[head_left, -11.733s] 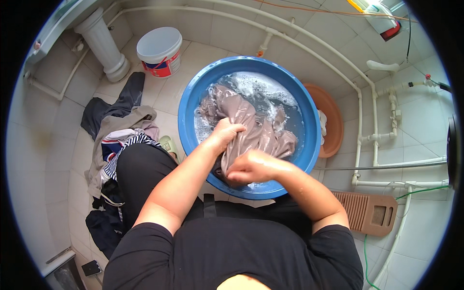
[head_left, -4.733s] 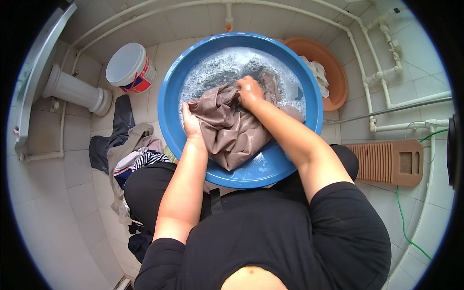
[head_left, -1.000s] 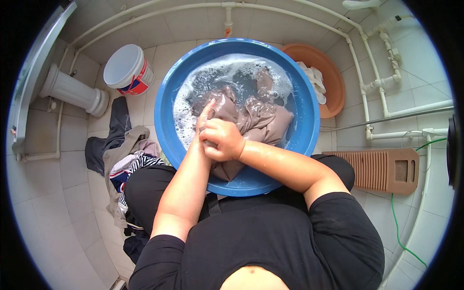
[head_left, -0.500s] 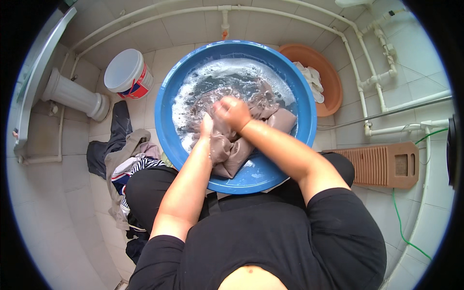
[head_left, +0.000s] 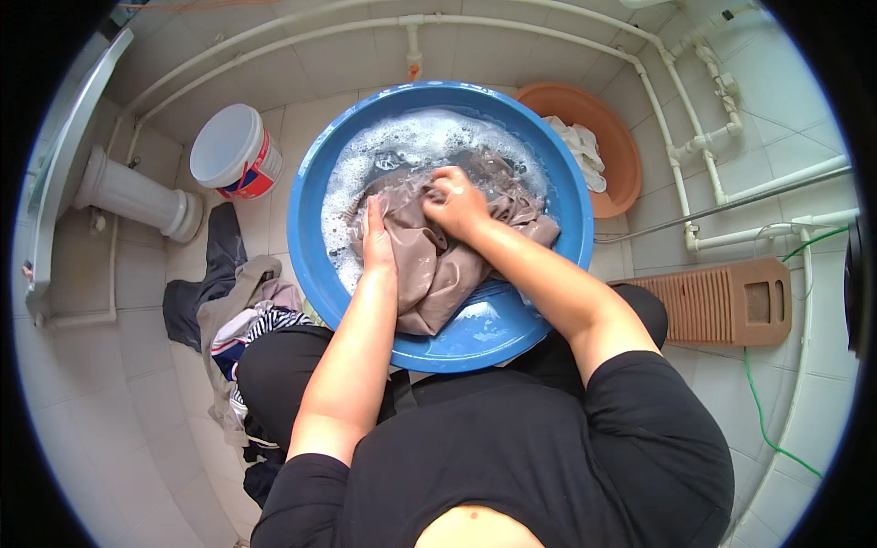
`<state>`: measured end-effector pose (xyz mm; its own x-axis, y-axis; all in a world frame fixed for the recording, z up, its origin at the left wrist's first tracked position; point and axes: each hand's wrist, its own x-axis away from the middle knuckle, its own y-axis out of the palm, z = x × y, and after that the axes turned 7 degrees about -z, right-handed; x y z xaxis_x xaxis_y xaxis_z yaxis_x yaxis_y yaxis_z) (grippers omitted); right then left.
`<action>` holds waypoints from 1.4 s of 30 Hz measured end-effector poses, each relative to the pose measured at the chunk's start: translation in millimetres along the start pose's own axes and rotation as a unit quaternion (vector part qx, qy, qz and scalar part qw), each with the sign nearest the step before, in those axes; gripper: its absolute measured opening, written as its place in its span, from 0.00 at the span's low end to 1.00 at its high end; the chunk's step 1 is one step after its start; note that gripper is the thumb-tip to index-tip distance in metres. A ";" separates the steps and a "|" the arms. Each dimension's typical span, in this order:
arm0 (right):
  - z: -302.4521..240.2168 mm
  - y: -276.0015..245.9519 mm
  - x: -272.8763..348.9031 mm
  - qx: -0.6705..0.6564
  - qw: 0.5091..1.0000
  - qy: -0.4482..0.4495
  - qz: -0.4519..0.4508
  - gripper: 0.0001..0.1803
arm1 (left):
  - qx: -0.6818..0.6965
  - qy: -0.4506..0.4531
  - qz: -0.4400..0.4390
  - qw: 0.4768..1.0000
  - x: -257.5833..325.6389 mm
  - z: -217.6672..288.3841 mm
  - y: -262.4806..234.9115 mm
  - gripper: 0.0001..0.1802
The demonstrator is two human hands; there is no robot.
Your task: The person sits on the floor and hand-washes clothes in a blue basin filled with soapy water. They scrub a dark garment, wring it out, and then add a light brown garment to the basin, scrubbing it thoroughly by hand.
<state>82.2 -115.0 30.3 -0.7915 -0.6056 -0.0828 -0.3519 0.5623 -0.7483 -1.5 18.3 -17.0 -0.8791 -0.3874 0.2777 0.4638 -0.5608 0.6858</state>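
Observation:
A wet brownish-grey garment (head_left: 422,274) lies bunched in a round blue basin (head_left: 306,265) of sudsy water, partly under the foam. My left hand (head_left: 378,245) is at the garment's left edge, its visible digits stretched forward along the cloth; the rest of its grip is hidden by folds. My right hand (head_left: 455,205) is closed in a fist around a bunched fold near the middle of the basin. Its fingertips disappear into the fabric. The near part of the garment rests against the sloping basin wall, above the water.
A white bucket (head_left: 226,146) stands at the far left near a white pedestal (head_left: 137,194). Piled clothes (head_left: 247,301) lie left of my knee. An orange basin (head_left: 630,173) holds white cloth (head_left: 580,151). To the right is a brown washboard (head_left: 713,309); pipes (head_left: 539,29) line the walls.
My hands have moved apart: the right one shifted slightly right, the left one left and down. The garment between them is more spread, and its near part has moved up the basin wall.

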 end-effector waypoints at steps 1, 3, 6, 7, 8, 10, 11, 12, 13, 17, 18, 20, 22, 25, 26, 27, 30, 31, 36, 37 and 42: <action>-14.8 4.8 10.0 -0.063 0.996 -0.067 0.007 0.14 | 0.038 -0.066 -0.028 0.997 4.4 2.5 0.5 0.31; -52.4 7.6 31.1 -0.131 0.978 -0.162 0.025 0.14 | 0.112 -0.190 -0.088 0.971 10.1 16.2 -2.2 0.27; -80.4 15.4 64.3 -0.122 0.974 -0.188 0.015 0.17 | 0.179 -0.293 -0.125 0.931 29.1 35.8 32.7 0.18; -87.9 16.4 69.8 -0.126 0.959 -0.252 0.024 0.15 | 0.152 -0.275 -0.099 0.944 30.2 35.0 32.5 0.17; -94.0 13.4 75.5 -0.133 0.958 -0.255 -0.004 0.13 | 0.125 -0.257 -0.073 0.956 31.8 34.9 33.4 0.15; -91.1 14.4 71.2 -0.090 0.956 -0.278 0.032 0.12 | 0.080 -0.197 0.036 0.977 42.1 21.4 41.4 0.16; -85.3 14.4 64.4 -0.051 0.967 -0.242 0.062 0.13 | 0.029 -0.192 0.052 0.980 43.4 21.4 41.6 0.15; -75.0 15.2 54.8 -0.013 0.974 -0.206 0.091 0.14 | -0.022 -0.187 0.069 0.980 44.1 22.0 41.3 0.14; -57.0 14.4 42.3 -0.034 0.990 -0.103 0.094 0.13 | -0.072 -0.187 0.078 0.977 42.5 20.0 46.1 0.13; -59.1 19.1 45.9 -0.103 0.985 -0.101 0.093 0.13 | -0.030 -0.120 -0.092 0.988 31.4 -1.9 5.1 0.15; -71.1 18.1 54.1 -0.095 0.985 -0.133 0.058 0.12 | 0.013 -0.082 -0.156 0.984 36.6 -3.0 -1.0 0.17; -94.5 14.9 68.4 -0.098 0.974 -0.197 0.059 0.10 | 0.035 -0.072 -0.132 0.988 34.4 -1.0 2.7 0.19; -73.2 24.5 56.9 -0.119 0.969 -0.212 0.049 0.10 | 0.069 -0.103 -0.222 0.967 9.7 -9.8 -23.6 0.18; -25.5 19.0 15.4 -0.044 0.992 -0.017 0.120 0.16 | 0.063 -0.207 -0.025 0.976 39.4 18.1 43.9 0.20; -14.4 12.3 7.3 -0.009 0.994 0.009 0.108 0.16 | 0.075 -0.231 -0.022 0.970 43.7 18.9 51.8 0.21; -2.3 15.7 0.1 0.001 0.990 -0.041 0.135 0.17 | 0.129 -0.224 -0.044 0.965 42.6 15.1 51.7 0.23; 19.5 4.7 -17.6 -0.103 0.990 0.061 0.071 0.25 | 0.130 -0.204 0.008 0.970 45.4 27.4 55.0 0.25; 32.3 4.1 -20.0 -0.117 0.989 0.061 0.063 0.30 | 0.151 -0.167 0.010 0.974 32.0 17.5 31.5 0.25; 79.8 -1.6 -6.1 0.058 0.981 0.153 -0.104 0.35 | 0.051 0.013 0.203 0.978 -8.5 -16.1 -39.8 0.27; 83.1 -5.4 -5.6 0.009 0.965 0.238 -0.111 0.35 | 0.008 0.030 0.205 0.978 5.2 -9.9 -13.2 0.27; 65.4 17.5 -2.0 0.202 0.965 -0.002 0.169 0.19 | 0.073 -0.016 0.116 0.990 17.9 5.9 20.0 0.26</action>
<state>110.3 -140.9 -25.7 -0.8251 -0.4276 -0.3692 0.1508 0.4631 -0.8734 -8.6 4.5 5.6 -0.7553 -0.4688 0.4579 0.6341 -0.3465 0.6912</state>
